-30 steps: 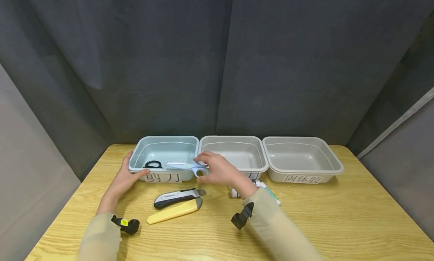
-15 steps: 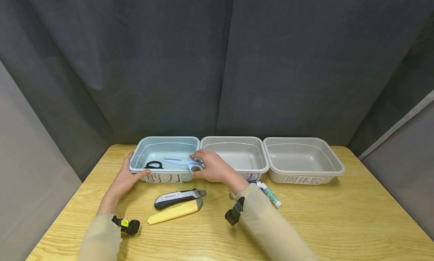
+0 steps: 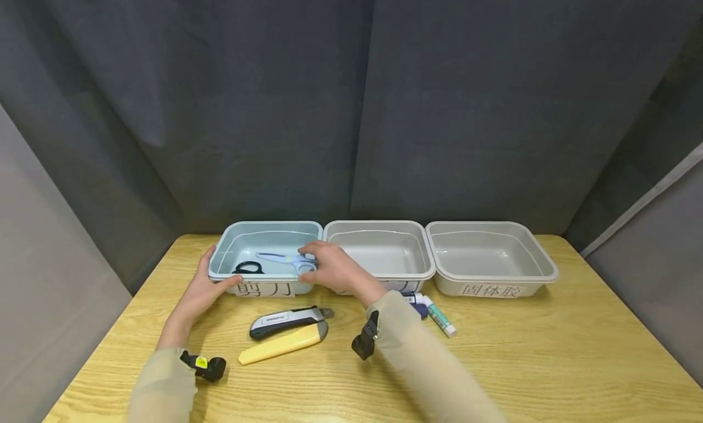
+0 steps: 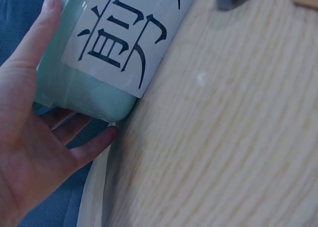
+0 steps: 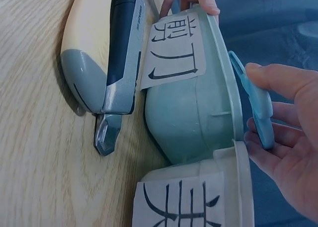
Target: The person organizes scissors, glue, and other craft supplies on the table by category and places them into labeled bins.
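My left hand (image 3: 194, 295) holds the left end of the light blue bin (image 3: 263, 237), thumb at its front rim and fingers round the side. In the left wrist view, the fingers pass behind the corner of that bin (image 4: 107, 100). My right hand (image 3: 336, 269) pinches light blue scissors (image 3: 277, 258) by the handle loops, blades pointing left over the bin's opening. Seen from the right wrist, these scissors (image 5: 261, 110) stand at the rim between thumb and fingers. Black scissors (image 3: 249, 267) lie inside the bin, partly hidden by its front wall.
A grey-and-black utility knife (image 3: 288, 320) and a yellow one (image 3: 282, 343) lie in front of the blue bin. Two grey bins, a middle one (image 3: 379, 243) and a right one (image 3: 486, 243), stand beside it. A green-and-white glue stick (image 3: 439, 316) lies near the right forearm, which partly covers other items.
My right hand has carried the light blue scissors leftward, from over the front rim to farther over the blue bin's inside. The left hand has stayed on the bin.
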### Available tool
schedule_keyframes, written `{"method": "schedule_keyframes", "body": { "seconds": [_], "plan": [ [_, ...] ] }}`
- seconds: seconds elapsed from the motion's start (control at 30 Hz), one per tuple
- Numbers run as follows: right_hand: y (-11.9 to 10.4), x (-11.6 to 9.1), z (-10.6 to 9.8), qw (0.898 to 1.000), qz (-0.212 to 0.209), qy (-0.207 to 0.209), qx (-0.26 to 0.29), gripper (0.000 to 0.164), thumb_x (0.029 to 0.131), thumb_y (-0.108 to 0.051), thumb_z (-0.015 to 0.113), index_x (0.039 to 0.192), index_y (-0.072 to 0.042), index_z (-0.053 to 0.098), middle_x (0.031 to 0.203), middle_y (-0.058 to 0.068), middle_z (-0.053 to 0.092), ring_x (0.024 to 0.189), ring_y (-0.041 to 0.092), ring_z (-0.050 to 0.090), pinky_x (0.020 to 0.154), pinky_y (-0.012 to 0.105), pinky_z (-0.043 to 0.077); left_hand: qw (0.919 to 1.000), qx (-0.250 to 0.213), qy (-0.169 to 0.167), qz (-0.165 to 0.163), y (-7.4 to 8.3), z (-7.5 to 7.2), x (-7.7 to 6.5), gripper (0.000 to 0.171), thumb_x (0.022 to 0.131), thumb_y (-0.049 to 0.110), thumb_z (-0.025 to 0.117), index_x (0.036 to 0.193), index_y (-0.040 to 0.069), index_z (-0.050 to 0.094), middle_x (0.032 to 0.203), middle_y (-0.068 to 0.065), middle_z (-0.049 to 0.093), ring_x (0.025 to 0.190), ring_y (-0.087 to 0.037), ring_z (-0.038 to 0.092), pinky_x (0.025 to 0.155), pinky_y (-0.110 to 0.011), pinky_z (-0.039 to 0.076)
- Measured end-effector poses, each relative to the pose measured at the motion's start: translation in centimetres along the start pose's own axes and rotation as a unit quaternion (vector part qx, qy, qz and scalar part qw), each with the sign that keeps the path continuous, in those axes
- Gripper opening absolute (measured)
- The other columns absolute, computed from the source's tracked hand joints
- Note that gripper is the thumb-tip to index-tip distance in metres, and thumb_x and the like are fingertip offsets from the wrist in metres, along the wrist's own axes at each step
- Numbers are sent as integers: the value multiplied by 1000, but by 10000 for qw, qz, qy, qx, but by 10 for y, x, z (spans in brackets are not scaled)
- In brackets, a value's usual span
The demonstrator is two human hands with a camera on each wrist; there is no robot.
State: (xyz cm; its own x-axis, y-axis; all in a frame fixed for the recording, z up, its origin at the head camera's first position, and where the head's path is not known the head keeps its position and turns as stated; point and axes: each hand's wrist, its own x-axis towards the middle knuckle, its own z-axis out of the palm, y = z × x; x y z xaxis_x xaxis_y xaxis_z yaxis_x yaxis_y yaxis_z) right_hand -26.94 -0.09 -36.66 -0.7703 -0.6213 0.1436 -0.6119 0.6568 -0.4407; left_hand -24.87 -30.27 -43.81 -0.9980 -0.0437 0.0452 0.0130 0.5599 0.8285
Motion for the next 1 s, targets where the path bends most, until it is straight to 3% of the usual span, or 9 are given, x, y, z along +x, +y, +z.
{"method": "schedule_keyframes", "body": {
  "seconds": [0.7,1.0],
  "plan": [
    [-8,31,15,9995,249,-146,-99,55,83,-33,64,129,-8,50,131,6,51,124,20,44,103,32,35,9999,-55,41,80,-4,-4,0,104,78,38,70,147,14,-5,150,-20,11,135,-39,16,106,-59,15],
    [-6,44,24,9991,434,32,-17,55,82,-34,65,128,-7,51,130,7,52,122,20,46,103,31,35,10000,-24,64,34,-4,-3,-2,105,78,40,69,147,14,-6,150,-21,11,135,-40,16,106,-58,15]
  ]
}}
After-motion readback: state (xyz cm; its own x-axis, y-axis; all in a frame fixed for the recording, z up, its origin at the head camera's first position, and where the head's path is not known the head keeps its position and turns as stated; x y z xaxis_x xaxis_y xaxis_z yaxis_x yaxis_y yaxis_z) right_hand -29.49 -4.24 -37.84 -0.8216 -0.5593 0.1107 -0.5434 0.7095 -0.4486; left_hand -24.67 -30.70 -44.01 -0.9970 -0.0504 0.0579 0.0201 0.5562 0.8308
